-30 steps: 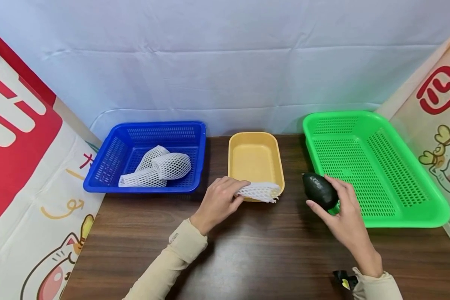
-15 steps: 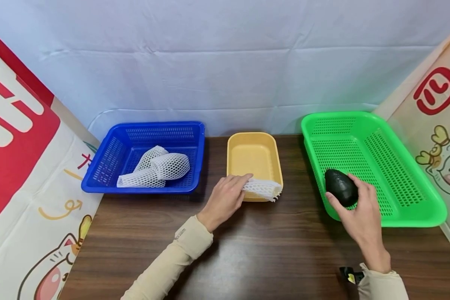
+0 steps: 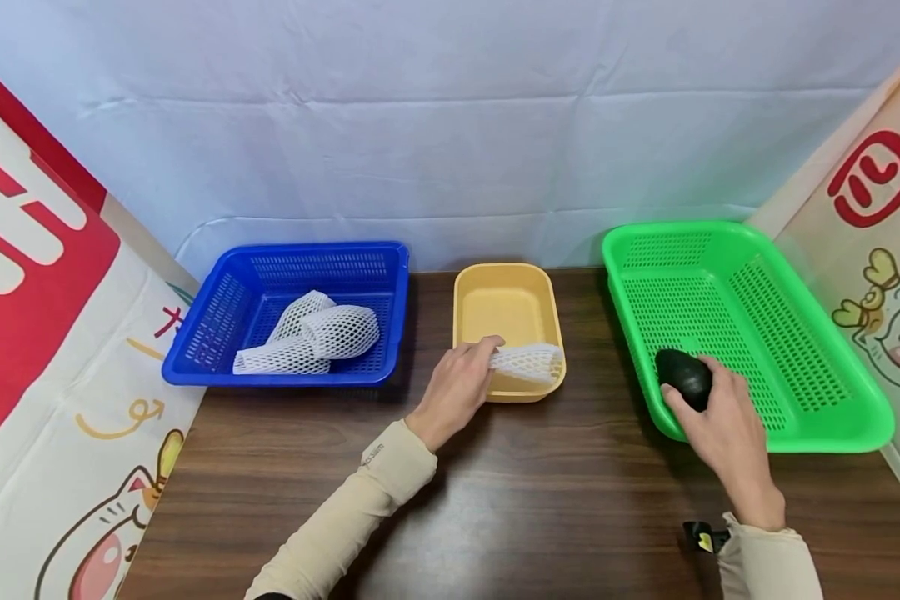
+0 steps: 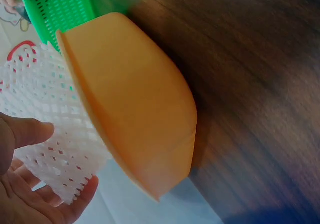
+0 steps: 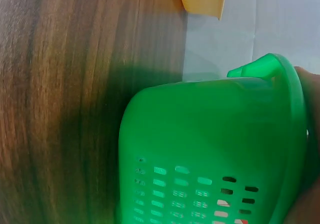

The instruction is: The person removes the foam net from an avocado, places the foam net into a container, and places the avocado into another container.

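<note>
My left hand (image 3: 453, 385) pinches a white foam fruit net (image 3: 527, 363) over the near end of the yellow tray (image 3: 506, 310). In the left wrist view the foam net (image 4: 55, 129) lies between thumb and fingers, beside the tray's outer wall (image 4: 135, 94). My right hand (image 3: 731, 425) grips a dark avocado (image 3: 684, 379) from the right, inside the near left part of the green basket (image 3: 832, 433). Whether the avocado touches the basket's floor I cannot tell. In the right wrist view the green basket's wall (image 5: 200, 129) hides the avocado and most of the hand.
On the left stands a blue basket (image 3: 352, 379) with three white netted bundles (image 3: 341, 332) in it. A pale cloth (image 3: 450, 167) hangs behind the containers. A small black object (image 3: 705, 537) shows at the right sleeve. Everything stands on a dark wooden table (image 3: 540, 500).
My right hand has carried the avocado rightward from beside the green basket to inside it, then lower. The left hand has shifted slightly right and away from me, bringing the foam net further over the tray.
</note>
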`<act>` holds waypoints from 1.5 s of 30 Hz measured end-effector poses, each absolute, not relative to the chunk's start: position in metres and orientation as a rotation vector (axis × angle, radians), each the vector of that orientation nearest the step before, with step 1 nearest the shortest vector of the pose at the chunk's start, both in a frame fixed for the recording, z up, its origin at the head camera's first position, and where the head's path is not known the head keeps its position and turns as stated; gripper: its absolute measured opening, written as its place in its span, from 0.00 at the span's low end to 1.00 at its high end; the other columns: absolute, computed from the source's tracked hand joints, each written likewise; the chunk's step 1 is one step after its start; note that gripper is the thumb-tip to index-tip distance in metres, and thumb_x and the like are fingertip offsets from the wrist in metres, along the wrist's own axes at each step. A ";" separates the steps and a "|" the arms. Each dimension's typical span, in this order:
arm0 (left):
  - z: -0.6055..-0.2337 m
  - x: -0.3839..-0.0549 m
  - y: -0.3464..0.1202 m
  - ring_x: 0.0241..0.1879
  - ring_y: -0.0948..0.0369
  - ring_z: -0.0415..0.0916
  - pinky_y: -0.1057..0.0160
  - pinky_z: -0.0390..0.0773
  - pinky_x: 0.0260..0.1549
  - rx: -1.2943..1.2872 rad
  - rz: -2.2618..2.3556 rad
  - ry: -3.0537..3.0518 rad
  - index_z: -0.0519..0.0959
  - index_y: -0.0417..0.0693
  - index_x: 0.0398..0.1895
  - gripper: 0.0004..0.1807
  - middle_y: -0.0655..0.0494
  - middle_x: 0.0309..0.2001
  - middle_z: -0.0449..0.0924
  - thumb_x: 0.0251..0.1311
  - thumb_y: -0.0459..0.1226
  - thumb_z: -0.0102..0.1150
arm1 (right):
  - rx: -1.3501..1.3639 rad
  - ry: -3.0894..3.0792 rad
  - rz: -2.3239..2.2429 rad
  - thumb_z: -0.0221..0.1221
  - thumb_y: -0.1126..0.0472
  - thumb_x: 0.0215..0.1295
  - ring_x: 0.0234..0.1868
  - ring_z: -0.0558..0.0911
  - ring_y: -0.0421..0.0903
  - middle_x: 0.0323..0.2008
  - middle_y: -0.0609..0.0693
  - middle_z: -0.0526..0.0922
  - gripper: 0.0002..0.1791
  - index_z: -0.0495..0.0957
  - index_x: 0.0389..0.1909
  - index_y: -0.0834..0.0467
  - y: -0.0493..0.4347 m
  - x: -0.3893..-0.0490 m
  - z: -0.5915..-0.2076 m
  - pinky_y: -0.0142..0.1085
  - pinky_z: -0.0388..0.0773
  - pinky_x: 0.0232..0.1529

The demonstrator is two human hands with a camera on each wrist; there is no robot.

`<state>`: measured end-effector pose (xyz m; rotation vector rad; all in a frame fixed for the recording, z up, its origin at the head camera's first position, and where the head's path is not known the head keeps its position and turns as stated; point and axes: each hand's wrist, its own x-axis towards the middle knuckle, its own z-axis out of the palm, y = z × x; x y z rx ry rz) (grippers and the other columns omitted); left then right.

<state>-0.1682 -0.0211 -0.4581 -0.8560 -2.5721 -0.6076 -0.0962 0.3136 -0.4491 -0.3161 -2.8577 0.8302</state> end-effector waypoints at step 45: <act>-0.472 -0.172 -0.017 0.59 0.57 0.78 0.41 0.67 0.65 -0.944 -0.481 -2.850 0.78 0.58 0.62 0.18 0.56 0.56 0.82 0.74 0.44 0.46 | -0.202 -3.074 0.681 0.33 0.43 0.79 0.55 0.71 0.74 0.62 0.72 0.68 0.35 0.71 0.64 0.66 0.315 -0.098 -0.452 0.66 0.68 0.42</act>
